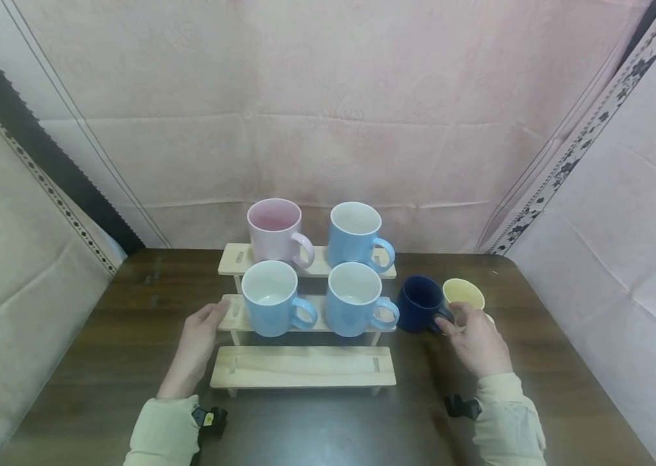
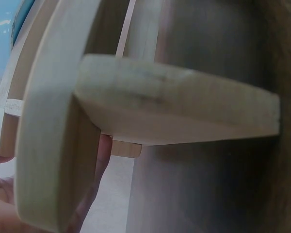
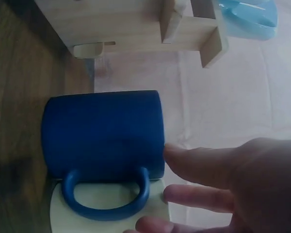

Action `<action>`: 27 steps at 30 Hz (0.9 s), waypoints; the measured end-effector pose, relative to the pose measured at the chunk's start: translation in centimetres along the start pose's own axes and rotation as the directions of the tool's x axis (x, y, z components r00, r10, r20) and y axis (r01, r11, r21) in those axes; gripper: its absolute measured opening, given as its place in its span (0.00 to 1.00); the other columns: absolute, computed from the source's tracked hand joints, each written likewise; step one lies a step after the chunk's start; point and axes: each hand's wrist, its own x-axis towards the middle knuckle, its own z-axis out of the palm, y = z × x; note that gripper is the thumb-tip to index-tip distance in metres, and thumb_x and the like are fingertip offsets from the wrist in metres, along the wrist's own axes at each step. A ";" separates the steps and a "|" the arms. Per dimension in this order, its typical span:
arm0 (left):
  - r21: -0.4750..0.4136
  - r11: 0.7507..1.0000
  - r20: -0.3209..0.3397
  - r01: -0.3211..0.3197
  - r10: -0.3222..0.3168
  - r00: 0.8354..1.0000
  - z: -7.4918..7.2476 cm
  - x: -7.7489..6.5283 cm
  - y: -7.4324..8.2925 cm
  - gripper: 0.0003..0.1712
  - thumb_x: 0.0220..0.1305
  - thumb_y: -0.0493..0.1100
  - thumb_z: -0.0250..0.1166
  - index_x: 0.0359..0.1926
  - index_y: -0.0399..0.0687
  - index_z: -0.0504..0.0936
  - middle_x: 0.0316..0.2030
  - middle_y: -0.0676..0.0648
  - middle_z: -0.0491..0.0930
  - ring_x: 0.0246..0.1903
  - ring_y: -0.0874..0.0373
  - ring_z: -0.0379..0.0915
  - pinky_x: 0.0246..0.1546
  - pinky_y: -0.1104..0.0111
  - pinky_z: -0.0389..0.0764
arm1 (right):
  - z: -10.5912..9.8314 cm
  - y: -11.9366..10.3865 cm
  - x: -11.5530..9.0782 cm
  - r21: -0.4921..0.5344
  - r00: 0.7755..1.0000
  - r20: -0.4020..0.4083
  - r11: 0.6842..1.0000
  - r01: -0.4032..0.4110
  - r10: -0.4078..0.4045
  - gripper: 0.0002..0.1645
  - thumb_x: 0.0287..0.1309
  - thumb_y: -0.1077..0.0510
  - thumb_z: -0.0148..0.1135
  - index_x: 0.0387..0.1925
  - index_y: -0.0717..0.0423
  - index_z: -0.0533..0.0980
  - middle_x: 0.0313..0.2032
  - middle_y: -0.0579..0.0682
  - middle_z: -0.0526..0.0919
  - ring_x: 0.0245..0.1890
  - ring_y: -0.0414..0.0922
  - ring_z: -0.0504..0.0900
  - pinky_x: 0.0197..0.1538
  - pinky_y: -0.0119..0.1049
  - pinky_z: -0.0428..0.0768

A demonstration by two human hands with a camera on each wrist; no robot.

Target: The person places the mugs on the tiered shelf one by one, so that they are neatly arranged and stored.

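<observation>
A three-step wooden rack (image 1: 303,367) stands mid-table. My left hand (image 1: 196,343) grips the left end of its middle step, with fingers partly hidden behind the wood in the left wrist view. Right of the rack, a navy blue mug (image 1: 419,304) stands upright, its handle toward my right hand (image 1: 476,336). A pale yellow mug (image 1: 464,292) stands beside it, partly covered by that hand. In the right wrist view, the thumb is at the navy mug's (image 3: 102,133) rim and the fingers are spread, not curled round the handle.
On the top step are a pale pink mug (image 1: 274,230) and a light blue mug (image 1: 354,234). Two more light blue mugs, a left one (image 1: 270,301) and a right one (image 1: 354,301), sit on the middle step. Pale cloth (image 1: 328,162) hangs behind the brown table (image 1: 316,433).
</observation>
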 end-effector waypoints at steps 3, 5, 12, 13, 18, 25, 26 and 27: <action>0.005 1.000 0.000 0.005 -0.005 1.000 0.0 -0.1 0.1 0.35 0.74 0.63 0.44 0.56 0.33 0.72 0.51 0.35 0.74 0.54 0.44 0.70 0.59 0.46 0.68 | 0.2 0.0 0.1 -0.013 1.000 0.015 1.000 -0.009 0.009 0.31 0.66 0.45 0.59 0.61 0.62 0.70 0.51 0.69 0.78 0.48 0.64 0.80 0.43 0.64 0.76; 0.009 1.000 0.001 0.006 -0.006 1.000 0.0 -0.1 0.1 0.35 0.74 0.63 0.44 0.56 0.33 0.72 0.52 0.35 0.74 0.54 0.44 0.69 0.59 0.46 0.68 | 0.3 0.1 0.1 -0.021 1.000 0.022 1.000 -0.012 0.013 0.32 0.66 0.45 0.59 0.61 0.62 0.70 0.51 0.68 0.79 0.48 0.64 0.80 0.43 0.65 0.76; 0.012 1.000 0.015 0.005 -0.005 1.000 -0.1 -0.1 0.0 0.36 0.74 0.63 0.43 0.59 0.34 0.71 0.54 0.35 0.73 0.57 0.43 0.68 0.60 0.45 0.67 | 0.6 0.1 0.1 -0.028 1.000 0.023 0.999 -0.018 0.018 0.32 0.66 0.45 0.59 0.62 0.63 0.69 0.49 0.68 0.80 0.45 0.63 0.81 0.41 0.63 0.77; 0.012 1.000 0.017 0.004 -0.004 1.000 -0.1 -0.1 0.0 0.36 0.74 0.63 0.43 0.59 0.34 0.70 0.54 0.35 0.73 0.57 0.43 0.68 0.60 0.45 0.66 | 0.6 0.1 0.1 -0.030 1.000 0.021 0.999 -0.021 0.022 0.32 0.66 0.45 0.59 0.61 0.64 0.70 0.49 0.68 0.80 0.44 0.62 0.81 0.41 0.62 0.78; 0.013 1.000 0.017 0.005 -0.005 1.000 -0.1 -0.1 0.0 0.36 0.74 0.63 0.44 0.58 0.34 0.71 0.54 0.35 0.73 0.56 0.44 0.68 0.60 0.45 0.66 | 0.8 0.1 0.0 -0.033 0.999 0.015 0.999 -0.036 0.036 0.31 0.66 0.44 0.59 0.57 0.65 0.71 0.49 0.68 0.80 0.45 0.64 0.80 0.42 0.63 0.77; 0.015 1.000 0.009 0.008 -0.008 1.000 0.0 -0.1 0.0 0.36 0.74 0.63 0.44 0.57 0.34 0.71 0.53 0.35 0.73 0.56 0.43 0.68 0.60 0.44 0.66 | 1.0 0.1 0.1 -0.031 0.998 0.007 0.998 -0.056 0.056 0.27 0.64 0.48 0.62 0.53 0.66 0.73 0.49 0.68 0.80 0.47 0.66 0.79 0.43 0.65 0.76; 0.014 1.000 0.009 0.008 -0.008 1.000 0.0 -0.1 0.0 0.36 0.74 0.63 0.44 0.57 0.34 0.72 0.53 0.35 0.73 0.56 0.43 0.68 0.60 0.44 0.66 | 1.1 0.1 0.1 -0.035 0.998 0.008 0.998 -0.057 0.058 0.26 0.63 0.49 0.63 0.52 0.66 0.74 0.47 0.67 0.81 0.46 0.65 0.79 0.41 0.64 0.76; 0.015 1.000 0.007 0.008 -0.008 1.000 0.0 0.0 0.0 0.36 0.74 0.63 0.44 0.56 0.34 0.72 0.53 0.35 0.73 0.56 0.43 0.69 0.60 0.44 0.66 | 1.1 0.2 0.1 -0.039 0.998 0.010 0.998 -0.057 0.057 0.23 0.63 0.49 0.63 0.49 0.64 0.75 0.45 0.65 0.82 0.43 0.64 0.80 0.39 0.62 0.76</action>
